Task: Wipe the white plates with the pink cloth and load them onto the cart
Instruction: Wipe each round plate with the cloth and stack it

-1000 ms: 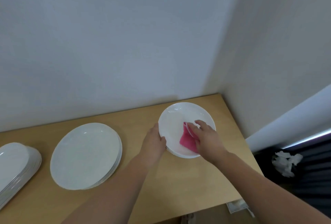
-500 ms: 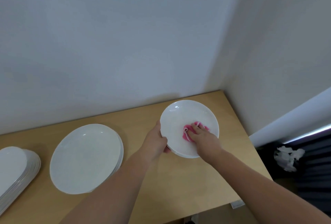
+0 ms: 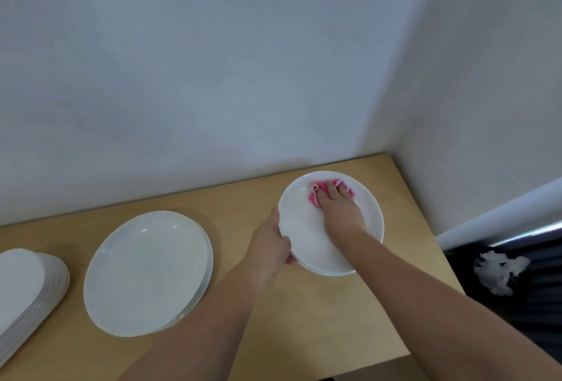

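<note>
Right hand, fingers flat, presses the pink cloth at 12 o'clock on the top white plate, having swept outward from its centre. Left hand grips the rim at 8 o'clock. Wiping is likely nearly done.

Walls: plain white, meeting in a corner at the table's far right.
Table: light wood.
Right of table: dark bin holding crumpled white paper.

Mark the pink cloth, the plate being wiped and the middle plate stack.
pink cloth [image 3: 312, 198]: head view, its left fold.
plate being wiped [image 3: 302, 224]: head view, bare left part.
middle plate stack [image 3: 146, 271]: head view, top plate's centre.
</note>
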`<act>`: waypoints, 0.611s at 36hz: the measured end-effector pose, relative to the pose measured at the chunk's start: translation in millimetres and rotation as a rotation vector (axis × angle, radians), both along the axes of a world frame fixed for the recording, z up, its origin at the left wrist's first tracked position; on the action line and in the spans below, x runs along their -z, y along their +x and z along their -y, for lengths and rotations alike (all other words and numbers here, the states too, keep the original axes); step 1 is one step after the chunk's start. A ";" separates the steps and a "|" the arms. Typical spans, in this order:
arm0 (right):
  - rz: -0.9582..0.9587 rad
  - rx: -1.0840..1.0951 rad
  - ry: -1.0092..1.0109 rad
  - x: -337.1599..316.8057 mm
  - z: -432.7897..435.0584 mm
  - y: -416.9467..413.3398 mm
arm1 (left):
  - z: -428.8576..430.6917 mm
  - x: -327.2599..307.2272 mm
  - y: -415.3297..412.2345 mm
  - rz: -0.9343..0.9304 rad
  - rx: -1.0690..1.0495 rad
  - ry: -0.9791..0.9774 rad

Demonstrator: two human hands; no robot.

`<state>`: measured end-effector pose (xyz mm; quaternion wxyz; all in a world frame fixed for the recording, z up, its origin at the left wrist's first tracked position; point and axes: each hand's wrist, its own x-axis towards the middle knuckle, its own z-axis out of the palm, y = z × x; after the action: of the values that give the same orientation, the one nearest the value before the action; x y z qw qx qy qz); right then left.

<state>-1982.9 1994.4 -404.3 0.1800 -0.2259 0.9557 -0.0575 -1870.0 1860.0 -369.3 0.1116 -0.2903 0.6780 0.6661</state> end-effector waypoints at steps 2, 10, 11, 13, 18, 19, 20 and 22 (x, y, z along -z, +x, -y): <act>0.004 0.006 -0.033 0.2 1.0 4.0 | -0.9 1.3 1.2 -0.004 -0.020 0.035; 0.084 -0.340 -0.033 -11.9 -33.4 30.5 | -8.2 -5.0 0.3 -0.005 -0.028 -0.032; 0.094 -0.388 -0.018 -13.3 -41.2 33.5 | -8.4 -6.9 0.1 -0.008 -0.020 -0.040; 0.115 -0.415 -0.012 -16.5 -53.3 35.8 | -8.0 -11.5 0.5 -0.007 -0.010 -0.033; 0.100 -0.129 -0.049 -19.4 -49.8 27.3 | -6.4 -23.2 5.0 -0.013 0.006 0.071; 0.079 -0.073 -0.053 -17.9 -46.6 24.5 | -6.0 -25.2 6.0 -0.013 0.017 0.088; 0.045 -0.042 -0.046 -15.5 -43.2 21.7 | -5.6 -27.6 6.9 -0.011 0.028 0.101; -0.015 -0.010 -0.039 -9.4 -35.9 15.6 | -4.8 -31.3 6.7 0.003 0.037 0.110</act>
<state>-1967.3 2030.3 -394.9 0.1684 -0.2345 0.9546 -0.0736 -1863.3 1864.9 -338.0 0.1404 -0.2722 0.6455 0.6996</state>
